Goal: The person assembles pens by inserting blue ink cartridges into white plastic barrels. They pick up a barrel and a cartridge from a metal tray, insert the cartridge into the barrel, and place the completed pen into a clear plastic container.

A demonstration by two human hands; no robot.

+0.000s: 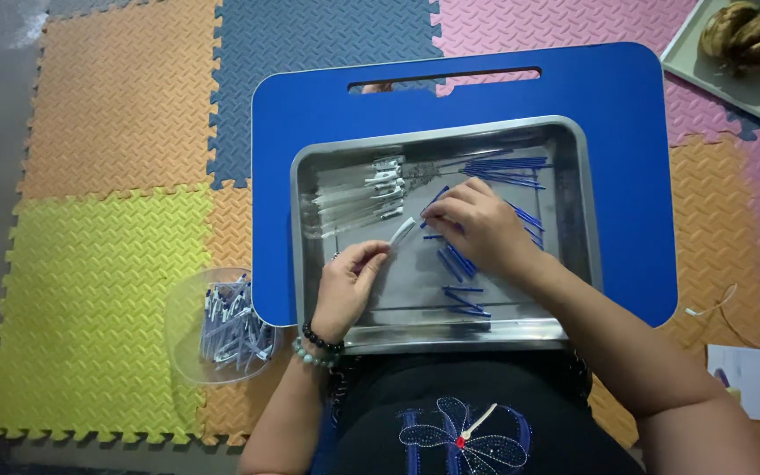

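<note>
Head view: a blue lap surface (626, 176) sits over coloured foam floor mats (116, 132), carrying a steel tray (573, 211) with bare blue margin on both sides. In the tray, the left hand (349, 286) pinches a clear pen barrel (402, 232), slanting up to the right. The right hand (477, 224) presses fingertips on blue refills (464, 264); its grip is unclear. A bowl of pens (230, 325) rests left.

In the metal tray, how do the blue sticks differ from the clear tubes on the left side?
The blue sticks are opaque, dark blue and thin; the clear tubes are see-through with white ends and look thicker. The blue sticks lie partly in a neat bundle at the top and partly scattered around the right hand; the clear tubes lie together in one group, and the left hand holds one more. Both kinds are long and lie flat in the metal tray.
</note>
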